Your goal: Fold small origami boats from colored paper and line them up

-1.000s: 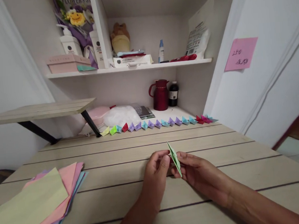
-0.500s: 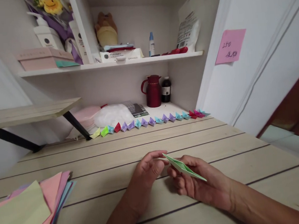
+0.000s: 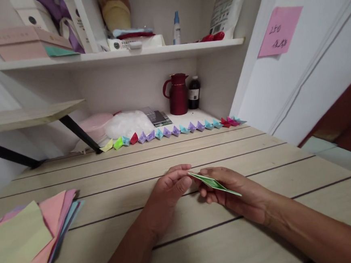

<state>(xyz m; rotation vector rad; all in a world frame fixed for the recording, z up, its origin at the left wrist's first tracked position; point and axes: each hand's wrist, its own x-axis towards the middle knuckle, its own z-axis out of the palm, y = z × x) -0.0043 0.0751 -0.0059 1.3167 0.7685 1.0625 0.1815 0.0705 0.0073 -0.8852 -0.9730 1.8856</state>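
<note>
Both hands meet over the wooden table (image 3: pixel 202 243), pinching a folded green paper piece (image 3: pixel 213 182). The left hand (image 3: pixel 168 191) grips its near-left tip between thumb and fingers; the right hand (image 3: pixel 228 190) holds it from beneath, thumb on top, fingers curled under. The piece is a flat, narrow, pointed shape, lying almost level, its long axis running from the left fingertips out over the right hand's back.

Versus 1 s ago: the piece stood nearly upright on edge between the hands, now it is laid over flat. Versus 0.5 s ago: much the same tilt, slightly flatter, and the left fingers have closed onto the tip where they were only just at it. The view has dipped and drifted, so the shelf (image 3: pixel 120 54) sits higher in frame.

Unmoved on the table: the stack of coloured paper sheets (image 3: pixel 29 240) at near left, and the row of small folded paper boats (image 3: pixel 175 130) along the far edge. Behind it stand a dark red jug (image 3: pixel 178 94) and a dark bottle (image 3: pixel 194 98). A pink sticky note (image 3: pixel 279 31) hangs on the wall at right.
</note>
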